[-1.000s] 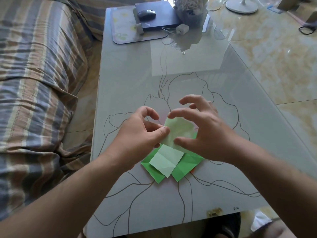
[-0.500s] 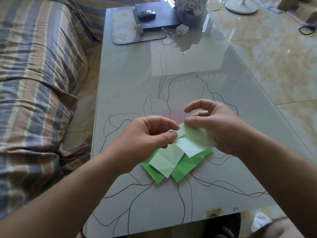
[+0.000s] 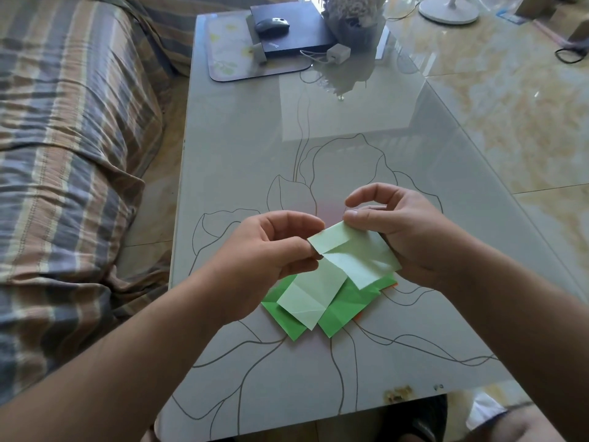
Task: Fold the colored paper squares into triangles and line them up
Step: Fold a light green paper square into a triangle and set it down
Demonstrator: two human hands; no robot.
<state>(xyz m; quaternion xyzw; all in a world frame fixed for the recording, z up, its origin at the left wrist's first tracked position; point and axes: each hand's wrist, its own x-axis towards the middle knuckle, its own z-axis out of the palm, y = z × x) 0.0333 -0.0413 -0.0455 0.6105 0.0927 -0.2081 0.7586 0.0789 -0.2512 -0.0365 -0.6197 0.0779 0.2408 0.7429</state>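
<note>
A pale green paper square (image 3: 357,253), creased and partly folded, is lifted just above the glass table (image 3: 287,154). My left hand (image 3: 267,253) pinches its left corner between thumb and fingers. My right hand (image 3: 401,231) pinches its far right edge. Below it on the table lies a small pile: another pale green creased square (image 3: 310,295) on top of bright green sheets (image 3: 344,309), with an orange edge (image 3: 394,284) peeking out at the right.
At the table's far end sit a placemat (image 3: 229,59), a black laptop (image 3: 296,30) with a mouse (image 3: 272,24), a white charger (image 3: 338,54) and a plant. A striped sofa (image 3: 73,138) runs along the left. Tiled floor lies to the right.
The lifted pale green sheet has been opened flatter and turned, and my hands have moved slightly apart, each now pinching one side of it. The pile has stayed put.
</note>
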